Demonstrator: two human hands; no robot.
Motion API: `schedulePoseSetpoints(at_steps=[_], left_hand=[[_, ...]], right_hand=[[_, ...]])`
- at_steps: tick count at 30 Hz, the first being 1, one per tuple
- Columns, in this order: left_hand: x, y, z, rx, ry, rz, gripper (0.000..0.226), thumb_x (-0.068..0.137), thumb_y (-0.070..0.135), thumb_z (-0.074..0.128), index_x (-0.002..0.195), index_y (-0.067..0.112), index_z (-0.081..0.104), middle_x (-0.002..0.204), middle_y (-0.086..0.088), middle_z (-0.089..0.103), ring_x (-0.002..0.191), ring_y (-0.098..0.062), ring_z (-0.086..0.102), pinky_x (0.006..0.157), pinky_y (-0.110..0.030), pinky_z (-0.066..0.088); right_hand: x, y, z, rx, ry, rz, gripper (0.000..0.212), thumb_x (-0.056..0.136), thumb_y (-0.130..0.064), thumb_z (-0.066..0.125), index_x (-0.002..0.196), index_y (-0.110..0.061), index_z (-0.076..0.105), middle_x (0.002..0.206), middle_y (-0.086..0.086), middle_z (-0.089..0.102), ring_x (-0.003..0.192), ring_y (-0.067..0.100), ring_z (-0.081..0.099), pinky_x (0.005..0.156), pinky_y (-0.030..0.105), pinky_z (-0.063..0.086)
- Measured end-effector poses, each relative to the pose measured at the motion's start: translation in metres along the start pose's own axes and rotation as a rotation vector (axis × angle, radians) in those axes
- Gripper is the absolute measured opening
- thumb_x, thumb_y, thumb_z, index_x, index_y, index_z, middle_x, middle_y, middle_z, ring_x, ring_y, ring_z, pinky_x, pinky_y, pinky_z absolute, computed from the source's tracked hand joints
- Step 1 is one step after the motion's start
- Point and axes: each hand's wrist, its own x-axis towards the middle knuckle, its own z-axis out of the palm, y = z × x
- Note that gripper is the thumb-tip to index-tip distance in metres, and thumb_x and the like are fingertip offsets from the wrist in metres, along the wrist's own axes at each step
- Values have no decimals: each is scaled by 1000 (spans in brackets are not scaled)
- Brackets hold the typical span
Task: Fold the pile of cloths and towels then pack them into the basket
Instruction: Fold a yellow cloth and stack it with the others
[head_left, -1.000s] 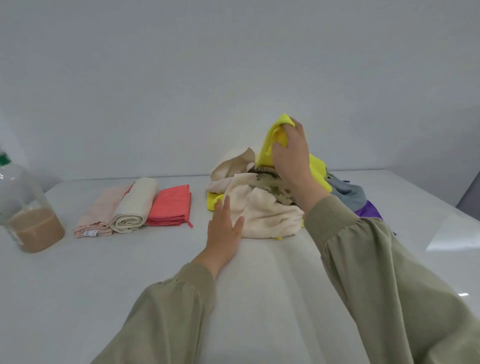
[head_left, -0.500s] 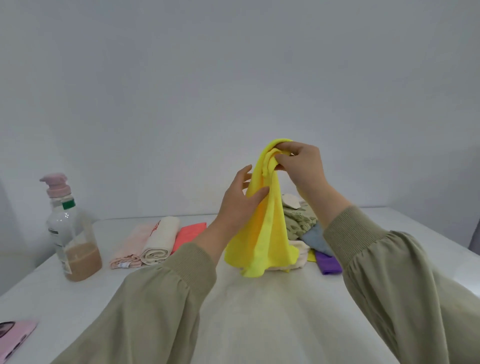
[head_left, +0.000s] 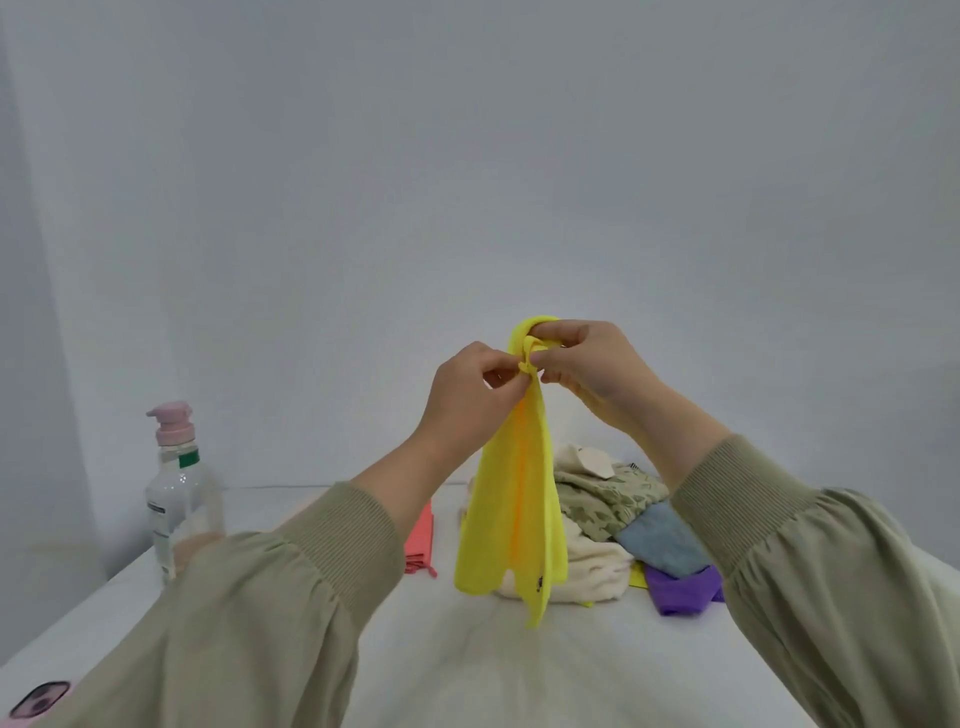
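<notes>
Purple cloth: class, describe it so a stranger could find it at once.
Start at the white table. Go to the right edge of the pile. The purple cloth lies there on the table, against a blue cloth; nothing else is purple.

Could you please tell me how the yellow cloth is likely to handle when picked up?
The yellow cloth looks floppy: it hangs straight down in folds from where the left hand and right hand pinch its top. It is probably light, since fingertip pinches alone carry it. It seems unlikely to slip, being bunched in each grip.
</notes>
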Motion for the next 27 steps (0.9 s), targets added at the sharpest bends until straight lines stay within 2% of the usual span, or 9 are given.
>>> schedulePoseSetpoints(at_steps=[4,8,11,13,15,18,22,24,27], left_hand=[[11,13,-11,-160,-29,-165,17,86,8,63,73,17,66,69,8,61,65,-3,55,60,-13,43],[22,22,-20,-326,-42,-306,26,92,5,47,71,12,61,70,-1,58,69,-15,56,66,-27,52],[28,25,-21,-381,-24,-359,28,94,6,37,71,12,51,67,-3,48,63,-16,49,64,-30,51],[34,22,-25,-294,50,-362,27,96,9,35,72,13,46,65,-1,39,60,-15,38,59,-28,40],[39,15,-29,-187,101,-363,27,97,13,34,71,16,41,64,0,34,59,-14,31,55,-29,27],[42,7,-28,-97,83,-374,34,99,13,32,65,17,33,63,1,32,58,-14,29,53,-29,22],[41,8,-25,83,70,-286,38,100,13,36,62,16,33,61,1,33,56,-12,29,47,-24,20],[46,4,-30,155,87,-260,35,99,13,39,65,15,41,61,0,36,55,-11,32,48,-23,23],[53,-8,-41,215,193,-278,27,99,11,39,75,9,51,63,1,40,56,-8,34,48,-26,26]], right_hand=[[0,-8,-5,-131,-33,5,37,75,12,66,109,-5,65,80,4,62,67,15,54,66,25,47],[1,-11,-14,-310,54,-68,37,71,17,52,81,-15,68,71,5,58,60,14,46,56,24,40],[2,-10,-18,-388,84,-107,37,72,15,44,83,-16,61,61,2,53,52,12,42,47,19,34],[5,-7,-22,-491,169,-123,38,72,13,40,91,-14,58,64,3,53,52,12,42,45,20,33],[8,-2,-29,-601,220,-122,35,72,10,40,87,-14,61,66,1,52,56,10,44,49,22,32],[9,2,-35,-737,181,-83,23,73,7,42,70,-8,58,60,1,47,56,14,42,49,23,29],[11,7,-37,-727,174,-52,24,81,7,38,79,-5,59,65,2,47,65,20,44,49,24,30],[9,8,-39,-572,97,16,28,86,5,37,83,-9,61,69,2,54,62,17,47,49,22,35],[4,11,-49,-479,-173,121,31,84,7,43,88,-14,66,82,5,65,68,17,58,62,27,50]])
